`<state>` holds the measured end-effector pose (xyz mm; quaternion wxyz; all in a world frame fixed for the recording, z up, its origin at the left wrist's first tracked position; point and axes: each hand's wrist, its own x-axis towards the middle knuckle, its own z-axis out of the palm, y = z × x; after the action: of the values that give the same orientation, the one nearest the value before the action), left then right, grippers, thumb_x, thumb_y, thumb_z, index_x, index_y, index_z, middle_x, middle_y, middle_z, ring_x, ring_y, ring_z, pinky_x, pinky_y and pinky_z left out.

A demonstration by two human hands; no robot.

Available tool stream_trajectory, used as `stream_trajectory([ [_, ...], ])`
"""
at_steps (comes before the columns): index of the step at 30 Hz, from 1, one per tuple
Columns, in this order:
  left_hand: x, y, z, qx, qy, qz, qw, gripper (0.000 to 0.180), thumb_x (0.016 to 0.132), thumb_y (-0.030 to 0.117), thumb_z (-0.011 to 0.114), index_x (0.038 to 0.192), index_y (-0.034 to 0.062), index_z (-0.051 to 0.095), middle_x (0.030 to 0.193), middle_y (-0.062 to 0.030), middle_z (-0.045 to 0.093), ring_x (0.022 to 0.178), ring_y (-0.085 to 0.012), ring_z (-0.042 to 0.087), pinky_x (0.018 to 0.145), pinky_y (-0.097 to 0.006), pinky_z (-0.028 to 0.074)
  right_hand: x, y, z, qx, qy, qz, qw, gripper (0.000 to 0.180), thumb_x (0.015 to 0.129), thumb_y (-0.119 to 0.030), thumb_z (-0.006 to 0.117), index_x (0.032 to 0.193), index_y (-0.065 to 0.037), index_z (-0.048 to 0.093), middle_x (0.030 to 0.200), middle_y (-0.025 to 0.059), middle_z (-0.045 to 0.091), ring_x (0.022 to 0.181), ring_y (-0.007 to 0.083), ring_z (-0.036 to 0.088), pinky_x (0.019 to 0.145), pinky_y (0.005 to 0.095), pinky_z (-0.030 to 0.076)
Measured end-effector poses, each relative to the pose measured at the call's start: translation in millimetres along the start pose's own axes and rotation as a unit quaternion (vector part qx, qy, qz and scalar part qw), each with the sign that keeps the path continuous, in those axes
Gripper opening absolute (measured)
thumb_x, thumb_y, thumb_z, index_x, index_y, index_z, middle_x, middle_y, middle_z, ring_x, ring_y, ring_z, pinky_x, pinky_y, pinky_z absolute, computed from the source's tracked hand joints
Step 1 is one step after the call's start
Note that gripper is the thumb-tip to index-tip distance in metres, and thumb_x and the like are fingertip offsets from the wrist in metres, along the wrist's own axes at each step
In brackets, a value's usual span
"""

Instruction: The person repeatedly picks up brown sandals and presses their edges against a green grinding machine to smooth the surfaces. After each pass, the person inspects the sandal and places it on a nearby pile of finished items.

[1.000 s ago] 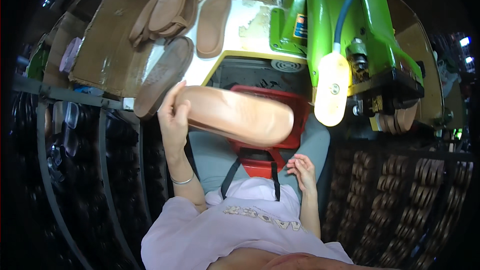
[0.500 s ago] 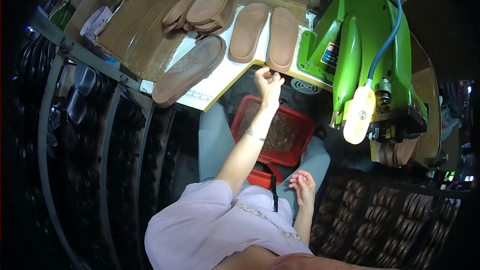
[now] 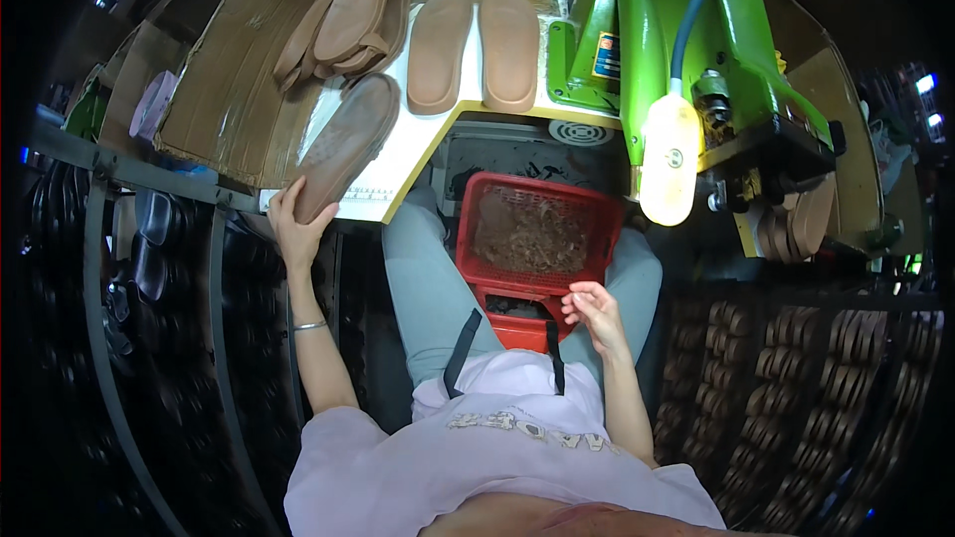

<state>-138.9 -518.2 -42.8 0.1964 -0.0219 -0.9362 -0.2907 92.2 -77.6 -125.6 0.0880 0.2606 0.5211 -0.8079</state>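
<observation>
My left hand (image 3: 299, 228) has its thumb and fingers round the near end of a dark brown shoe sole (image 3: 351, 131). That sole lies at a slant on the white worktop (image 3: 406, 157), toward its left side. Two lighter brown soles (image 3: 439, 52) lie side by side farther along the worktop. My right hand (image 3: 598, 319) hovers above my right thigh, its fingers loosely bent and apart, with nothing visible in them.
A stack of brown soles (image 3: 358, 5) rests by a cardboard wall (image 3: 224, 70). At the right stands a green machine (image 3: 696, 20) with a lit lamp (image 3: 670, 159). Below the worktop sits a red basket (image 3: 607, 239) with scraps. Racks of footwear (image 3: 796, 388) flank me.
My left hand has moved from the worktop's front edge near the paired soles leftward to the dark sole, and has taken hold of it. My right hand has risen slightly. The view has shifted.
</observation>
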Motion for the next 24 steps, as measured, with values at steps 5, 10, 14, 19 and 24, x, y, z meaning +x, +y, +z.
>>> stream_trajectory([
  [5, -49.6, 33.6, -57.6, -0.126, 0.086, -0.076, 0.985, 0.051, 0.063, 0.005, 0.082, 0.109, 0.0014, 0.062, 0.108, -0.0077, 0.056, 0.103, -0.022, 0.056, 0.093, -0.033, 0.044, 8.2, -20.4, 30.9, -0.002, -0.056, -0.029, 0.998, 0.02, 0.094, -0.012, 0.059, 0.109, 0.001, 0.058, 0.091, 0.0115, 0.066, 0.079, 0.0149, 0.064, 0.065, 0.0264, 0.054],
  [10, -84.3, 114.2, -106.3, -0.207, -0.104, 0.114, 0.966, 0.081, 0.047, 0.039, 0.092, 0.112, 0.0016, 0.061, 0.11, -0.0139, 0.058, 0.101, -0.0282, 0.058, 0.088, -0.039, 0.047, -7.5, -44.4, 43.7, 0.242, -0.222, 0.016, 0.944, 0.073, 0.092, -0.051, 0.053, 0.14, 0.001, 0.032, 0.124, 0.026, 0.055, 0.104, 0.0342, 0.062, 0.073, 0.0433, 0.057],
  [14, -93.5, 165.6, -21.5, -0.39, -0.196, 0.222, 0.872, 0.085, 0.045, 0.039, 0.093, 0.114, 0.0036, 0.059, 0.111, -0.0155, 0.063, 0.101, -0.0322, 0.059, 0.089, -0.043, 0.046, -43.3, -57.5, 5.8, 0.183, -0.039, -0.04, 0.982, 0.068, 0.082, -0.029, 0.07, 0.133, 0.006, 0.042, 0.125, 0.0191, 0.056, 0.112, 0.0257, 0.058, 0.099, 0.0374, 0.045],
  [19, -114.4, 247.5, 77.3, -0.696, -0.259, -0.09, 0.664, 0.084, 0.068, 0.017, 0.082, 0.135, -0.0062, 0.037, 0.124, -0.0166, 0.057, 0.111, -0.0231, 0.057, 0.102, -0.034, 0.041, -106.5, -53.7, -32.7, 0.099, 0.067, -0.122, 0.985, 0.051, 0.073, -0.001, 0.071, 0.12, 0.006, 0.054, 0.117, 0.0145, 0.062, 0.108, 0.0217, 0.06, 0.098, 0.0344, 0.045],
  [24, -133.9, 299.7, 110.5, -0.673, -0.383, -0.142, 0.616, 0.045, 0.083, 0.008, 0.069, 0.122, -0.008, 0.054, 0.121, -0.0135, 0.061, 0.11, -0.0161, 0.057, 0.097, -0.03, 0.043, -128.8, 12.2, -47.7, 0.095, 0.149, -0.121, 0.977, 0.042, 0.072, 0.008, 0.072, 0.111, 0.003, 0.057, 0.112, 0.011, 0.064, 0.102, 0.0175, 0.061, 0.094, 0.0328, 0.048],
])
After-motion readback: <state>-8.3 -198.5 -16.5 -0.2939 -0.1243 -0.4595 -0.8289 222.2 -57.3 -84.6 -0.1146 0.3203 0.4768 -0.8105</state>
